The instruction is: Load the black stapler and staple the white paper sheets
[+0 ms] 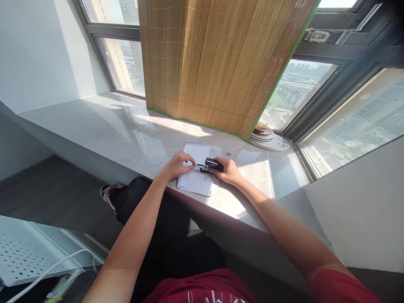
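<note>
A black stapler (213, 164) is held over white paper sheets (197, 184) on the window sill. My right hand (231, 171) is closed around its right end. From the other side, my left hand (179, 165) pinches a slim metal part (198, 166) that sticks out of the stapler's left end. Whether this is the staple tray or a separate piece, I cannot tell. Print shows on the upper right of the paper. Small dark bits, perhaps staples (228, 154), lie just beyond my right hand.
A bamboo blind (202, 63) hangs behind the sill (94, 122). Stacked plates (267, 136) stand at the right corner by the window. A loose white paper piece (249, 155) lies right of my hands. A white perforated rack (28, 248) with a cable is at lower left.
</note>
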Tool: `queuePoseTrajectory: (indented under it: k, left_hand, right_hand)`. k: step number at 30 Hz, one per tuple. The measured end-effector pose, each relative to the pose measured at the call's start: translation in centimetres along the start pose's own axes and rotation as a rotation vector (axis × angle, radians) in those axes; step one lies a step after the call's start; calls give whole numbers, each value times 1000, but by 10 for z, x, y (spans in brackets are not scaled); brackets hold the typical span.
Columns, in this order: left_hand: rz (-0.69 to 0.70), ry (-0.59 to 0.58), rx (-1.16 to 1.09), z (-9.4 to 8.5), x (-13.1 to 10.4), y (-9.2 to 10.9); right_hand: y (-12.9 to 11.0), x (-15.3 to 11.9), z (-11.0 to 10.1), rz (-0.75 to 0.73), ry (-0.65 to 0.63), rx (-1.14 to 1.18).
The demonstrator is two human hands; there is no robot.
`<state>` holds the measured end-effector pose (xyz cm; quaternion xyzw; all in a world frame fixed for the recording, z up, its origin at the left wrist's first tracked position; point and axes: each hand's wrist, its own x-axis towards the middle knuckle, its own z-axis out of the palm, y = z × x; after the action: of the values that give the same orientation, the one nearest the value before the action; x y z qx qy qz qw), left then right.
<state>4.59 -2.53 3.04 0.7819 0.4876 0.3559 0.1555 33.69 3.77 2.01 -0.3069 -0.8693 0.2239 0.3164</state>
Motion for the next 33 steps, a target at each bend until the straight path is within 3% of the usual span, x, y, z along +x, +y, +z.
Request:
queuePoseTrajectory:
  k: [7,14,19,25,27,29,33]
  left_hand:
    - [24,1,-42,-5,-2,-2]
    - [158,37,-131,6,1,13]
    - [217,-51,-106,17,3,19]
    - [251,156,-191,17,4,19]
    - [246,165,-143,16,4,17]
    - [186,55,-15,16,3,13]
    - [-93,-275,326,19,-1,3]
  right_hand:
    - [1,-2,-1,-43,22,17]
    - [-21,-9,0,-162,73,104]
    - [-29,-13,6,-233,70,85]
    - [-36,-11,6,-125,193,195]
    - [-32,-8,-2,-116,187,176]
    - [-21,-6,-18,-66,163,119]
    - [15,-10,-61,116,32,-3]
